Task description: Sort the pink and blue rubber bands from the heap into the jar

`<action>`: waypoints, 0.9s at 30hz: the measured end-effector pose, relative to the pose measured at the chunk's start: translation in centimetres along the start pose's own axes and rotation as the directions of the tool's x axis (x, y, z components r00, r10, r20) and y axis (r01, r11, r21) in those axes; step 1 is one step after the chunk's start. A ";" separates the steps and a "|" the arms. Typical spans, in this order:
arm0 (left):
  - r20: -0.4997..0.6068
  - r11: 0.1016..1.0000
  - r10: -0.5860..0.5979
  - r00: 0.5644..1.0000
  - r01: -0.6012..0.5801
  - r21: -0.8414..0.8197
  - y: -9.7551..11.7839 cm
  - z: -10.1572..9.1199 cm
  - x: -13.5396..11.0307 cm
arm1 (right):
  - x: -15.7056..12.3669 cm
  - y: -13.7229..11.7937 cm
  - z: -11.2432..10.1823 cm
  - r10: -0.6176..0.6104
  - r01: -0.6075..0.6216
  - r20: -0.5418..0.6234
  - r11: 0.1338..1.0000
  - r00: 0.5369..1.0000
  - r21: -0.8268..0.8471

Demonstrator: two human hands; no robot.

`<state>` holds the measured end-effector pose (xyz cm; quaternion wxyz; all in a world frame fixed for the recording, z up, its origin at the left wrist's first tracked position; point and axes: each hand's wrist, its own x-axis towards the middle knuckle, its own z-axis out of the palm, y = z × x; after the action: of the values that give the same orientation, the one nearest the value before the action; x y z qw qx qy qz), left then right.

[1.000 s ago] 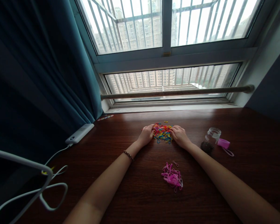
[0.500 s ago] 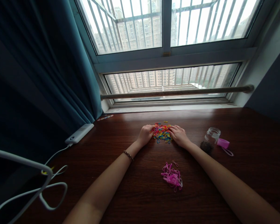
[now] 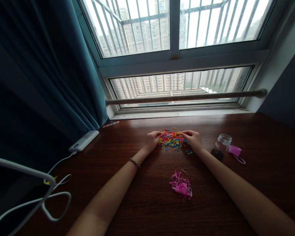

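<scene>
Glossy reddish-brown wooden tabletop [image 3: 142, 205] under you, and mid-frame your left hand [image 3: 151, 141] bends its fingers into the left edge of the multicoloured heap of small looped bands [image 3: 172, 141]; your right hand [image 3: 193, 140] touches its right edge, fingertips together. Can't tell if either grips a band! Lower centre, a tangled bright-pink band pile [image 3: 181, 186]; right, a clear round jar [image 3: 223, 143] beside a pink cap [image 3: 234, 150].

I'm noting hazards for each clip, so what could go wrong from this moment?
1. The left hand and right hand are at the multicoloured bands; spreading them might scatter more, as a few loose bands already lie apart.
2. The right forearm passes close to the open jar in this view and could knock it, perhaps spilling its dark contents.
3. Stray bands might mix into the pink pile.
</scene>
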<state>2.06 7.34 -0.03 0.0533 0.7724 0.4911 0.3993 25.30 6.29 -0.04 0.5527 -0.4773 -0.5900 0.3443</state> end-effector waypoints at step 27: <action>0.632 0.716 0.054 0.773 0.411 -0.564 4.9 -1.6 0.0 | -0.3 -0.9 0.6 -0.242 0.381 0.431 0.883 0.870 -0.274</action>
<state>4.48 4.34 3.37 0.5249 0.7295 0.3443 0.2716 24.50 5.77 0.56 0.3812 -0.3877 -0.8084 0.2254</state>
